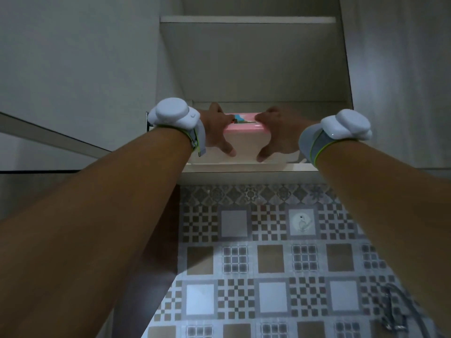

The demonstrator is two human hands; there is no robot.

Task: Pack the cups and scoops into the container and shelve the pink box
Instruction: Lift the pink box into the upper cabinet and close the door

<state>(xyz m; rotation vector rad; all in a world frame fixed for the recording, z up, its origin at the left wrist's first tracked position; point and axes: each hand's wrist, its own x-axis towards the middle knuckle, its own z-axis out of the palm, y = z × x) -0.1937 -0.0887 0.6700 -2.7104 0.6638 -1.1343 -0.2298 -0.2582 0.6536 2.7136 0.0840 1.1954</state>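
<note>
The pink box point(244, 129) has a pink lid with a coloured picture and a pale body. It sits on the lower shelf point(244, 170) of an open wall cabinet, seen from below. My left hand point(216, 132) grips the box's left side, fingers over the lid and thumb on the front. My right hand point(277, 132) holds the right side the same way. Both wrists carry white trackers. The cups, the scoops and the container are out of view.
An upper shelf point(246, 19) spans the cabinet above the box. White cabinet walls flank the opening. Below the shelf is a patterned tile wall point(268, 252) with a socket point(302, 222). A metal tap point(397, 311) shows at the bottom right.
</note>
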